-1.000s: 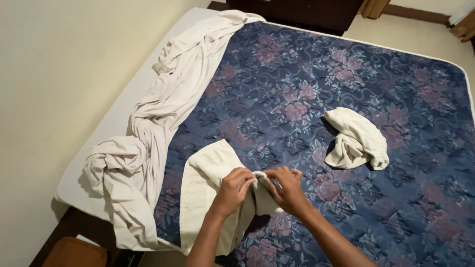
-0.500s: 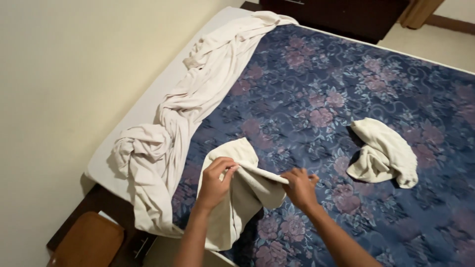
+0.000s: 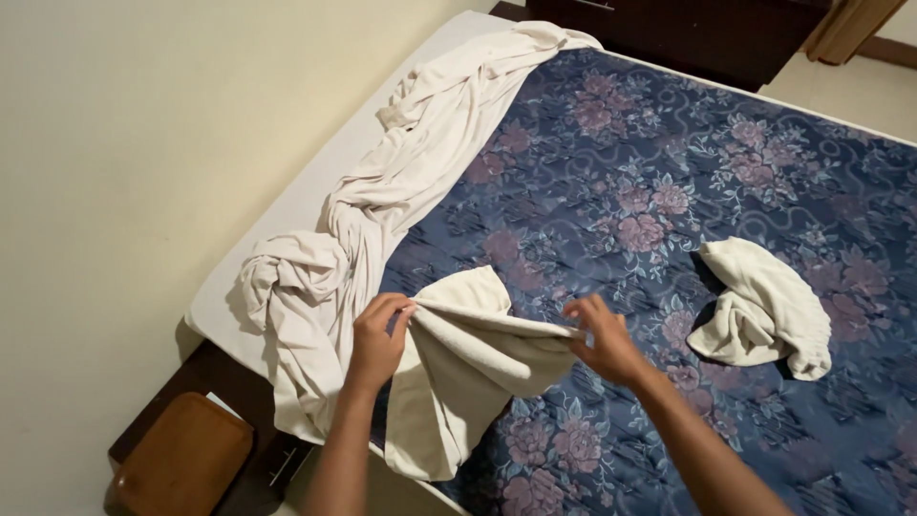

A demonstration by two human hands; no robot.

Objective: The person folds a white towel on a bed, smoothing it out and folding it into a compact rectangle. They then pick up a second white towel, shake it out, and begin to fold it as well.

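Pinching one edge of a cream towel point(image 3: 468, 363) taut between left hand point(image 3: 377, 339) and right hand point(image 3: 604, 339), fingers closed on the cloth. Draped low over the floral mattress point(image 3: 669, 191), beside a twisted sheet point(image 3: 382, 220).

Left hand point(image 3: 374, 342), right hand point(image 3: 606, 344) — bare forearms, seemingly no sleeves.

You see a twisted white bedsheet point(image 3: 382, 210) along the floral blue mattress point(image 3: 669, 162) edge, a crumpled white towel point(image 3: 764, 306) lying well apart, a brown stool point(image 3: 181, 463) below, a dark cabinet point(image 3: 688, 33) beyond
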